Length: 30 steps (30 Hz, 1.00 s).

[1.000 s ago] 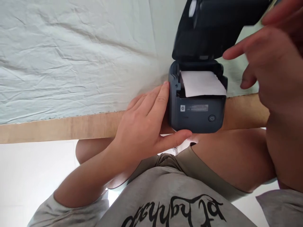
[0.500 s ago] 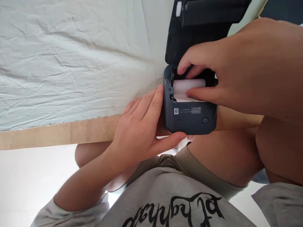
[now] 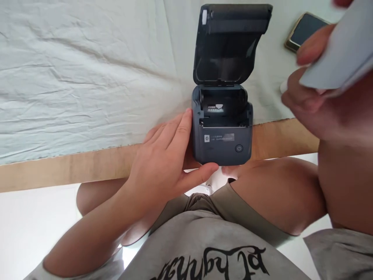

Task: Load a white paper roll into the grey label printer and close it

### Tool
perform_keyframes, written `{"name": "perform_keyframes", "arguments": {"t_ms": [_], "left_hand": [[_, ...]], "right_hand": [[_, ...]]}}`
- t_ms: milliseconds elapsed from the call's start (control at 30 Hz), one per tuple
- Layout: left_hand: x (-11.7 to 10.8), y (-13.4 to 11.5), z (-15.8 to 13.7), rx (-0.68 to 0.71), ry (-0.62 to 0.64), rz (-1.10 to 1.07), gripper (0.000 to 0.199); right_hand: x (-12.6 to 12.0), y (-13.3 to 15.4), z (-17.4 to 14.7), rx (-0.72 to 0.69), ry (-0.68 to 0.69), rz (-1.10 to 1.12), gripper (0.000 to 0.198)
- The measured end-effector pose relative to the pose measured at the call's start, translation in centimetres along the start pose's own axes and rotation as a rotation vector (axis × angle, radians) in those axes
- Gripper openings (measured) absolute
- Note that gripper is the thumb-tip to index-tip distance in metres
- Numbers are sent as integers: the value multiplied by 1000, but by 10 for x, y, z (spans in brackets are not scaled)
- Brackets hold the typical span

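Observation:
A dark grey label printer (image 3: 223, 144) sits at the table edge with its lid (image 3: 224, 54) swung up and back. Its paper bay is bare, and a small printed sticker shows inside. My left hand (image 3: 166, 155) lies flat against the printer's left side, fingers stretched out and thumb reaching along the front edge. At the upper right, my right hand (image 3: 309, 91) grips a white paper roll (image 3: 346, 46), raised clear of the printer. Blur and the frame's edge hide part of that hand and the roll.
A phone (image 3: 309, 31) lies on the cloth behind my right hand. Pale, wrinkled cloth (image 3: 87, 77) covers the table, whose wooden edge (image 3: 72, 167) runs along the front. My legs are below it.
The white roll has come out of the printer's bay in my right hand and moved up and right. The printer and left hand appear slightly further left in view.

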<state>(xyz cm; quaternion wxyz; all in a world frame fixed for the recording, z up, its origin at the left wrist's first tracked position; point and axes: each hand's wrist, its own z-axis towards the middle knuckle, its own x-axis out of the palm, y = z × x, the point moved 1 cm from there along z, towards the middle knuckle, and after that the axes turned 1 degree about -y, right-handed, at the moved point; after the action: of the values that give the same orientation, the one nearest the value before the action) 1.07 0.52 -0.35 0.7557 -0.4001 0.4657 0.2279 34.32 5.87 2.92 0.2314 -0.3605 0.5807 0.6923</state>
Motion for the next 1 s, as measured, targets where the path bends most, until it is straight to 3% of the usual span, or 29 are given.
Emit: {"name": "perform_keyframes", "arguments": {"t_ms": [267,533,800,1000], "left_hand": [[-6,-4,4,-14,63,6,87],[-5,0,3,-48,88,-47,93],[-7,2,4,-73,134,-82,95],[-7,1,4,-60,135,-77,96]], "right_hand": [[26,-27,-11,-5,-46,-44,54],[23,-38,-37,19,-115,-98,51],[27,-6,-7,41,-126,-187,53],[31,17,-10,22,-167,-222,55]]}}
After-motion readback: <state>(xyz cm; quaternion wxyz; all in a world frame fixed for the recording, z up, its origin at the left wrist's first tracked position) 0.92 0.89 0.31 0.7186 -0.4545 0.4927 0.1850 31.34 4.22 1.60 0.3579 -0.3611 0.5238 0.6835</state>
